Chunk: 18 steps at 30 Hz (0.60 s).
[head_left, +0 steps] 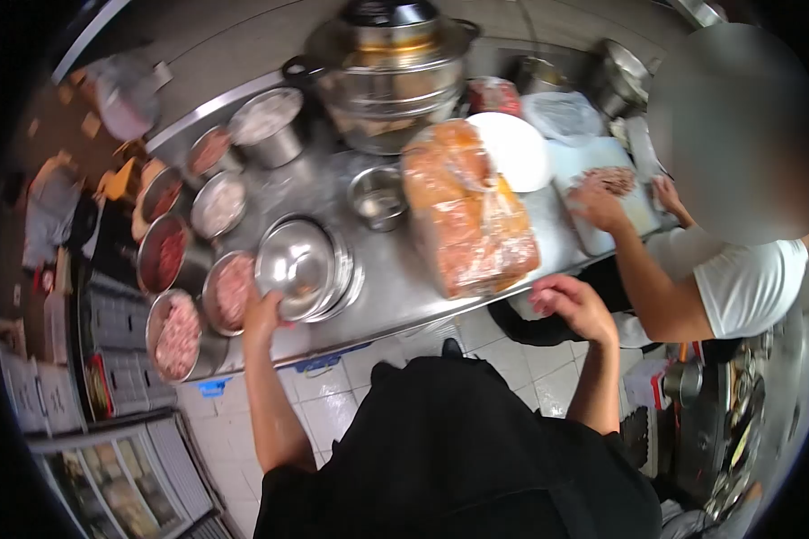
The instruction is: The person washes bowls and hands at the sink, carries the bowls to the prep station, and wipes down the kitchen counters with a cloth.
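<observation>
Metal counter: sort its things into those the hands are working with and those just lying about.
At the hands:
- Stacked metal bowls, gripped by the left hand
- Plastic-wrapped orange block, nearest the right hand

Apparently just lying about:
- Meat containers
- Large metal pot
- White plate

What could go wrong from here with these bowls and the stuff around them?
The left hand grips the top metal bowl; lifting it could drag the bowls beneath off balance. That hand is right beside the container of pink meat, so it might knock it. The plastic-wrapped block sits by the table's front edge and might slide if bumped.
</observation>
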### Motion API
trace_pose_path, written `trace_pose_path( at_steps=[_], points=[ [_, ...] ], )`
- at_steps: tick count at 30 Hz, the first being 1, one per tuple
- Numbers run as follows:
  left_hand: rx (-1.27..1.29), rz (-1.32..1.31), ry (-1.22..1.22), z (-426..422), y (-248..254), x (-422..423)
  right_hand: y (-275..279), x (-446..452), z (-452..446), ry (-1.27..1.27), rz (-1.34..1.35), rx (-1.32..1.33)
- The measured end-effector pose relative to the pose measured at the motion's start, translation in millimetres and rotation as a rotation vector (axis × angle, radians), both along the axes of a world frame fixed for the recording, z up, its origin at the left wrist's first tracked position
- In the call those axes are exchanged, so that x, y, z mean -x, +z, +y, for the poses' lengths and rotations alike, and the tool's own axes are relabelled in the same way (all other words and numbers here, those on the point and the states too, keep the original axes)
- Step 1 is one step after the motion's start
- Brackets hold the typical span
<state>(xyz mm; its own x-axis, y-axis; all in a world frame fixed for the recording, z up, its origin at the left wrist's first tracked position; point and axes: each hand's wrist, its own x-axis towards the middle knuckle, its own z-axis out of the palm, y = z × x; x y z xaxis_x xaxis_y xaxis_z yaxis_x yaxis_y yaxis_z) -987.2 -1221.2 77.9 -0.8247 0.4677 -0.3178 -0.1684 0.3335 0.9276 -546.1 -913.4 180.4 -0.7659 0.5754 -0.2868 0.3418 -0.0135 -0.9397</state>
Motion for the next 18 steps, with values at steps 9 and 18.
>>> trace_pose_path(
  at_steps=[9,18],
  points=[
    [-0.006,-0.088,-0.195,-9,23,-6,11,61,-52,0.022,0.058,-0.002],
    [0.264,0.125,-0.401,19,40,-31,14,59,-42,0.022,0.067,-0.016]
  ],
)
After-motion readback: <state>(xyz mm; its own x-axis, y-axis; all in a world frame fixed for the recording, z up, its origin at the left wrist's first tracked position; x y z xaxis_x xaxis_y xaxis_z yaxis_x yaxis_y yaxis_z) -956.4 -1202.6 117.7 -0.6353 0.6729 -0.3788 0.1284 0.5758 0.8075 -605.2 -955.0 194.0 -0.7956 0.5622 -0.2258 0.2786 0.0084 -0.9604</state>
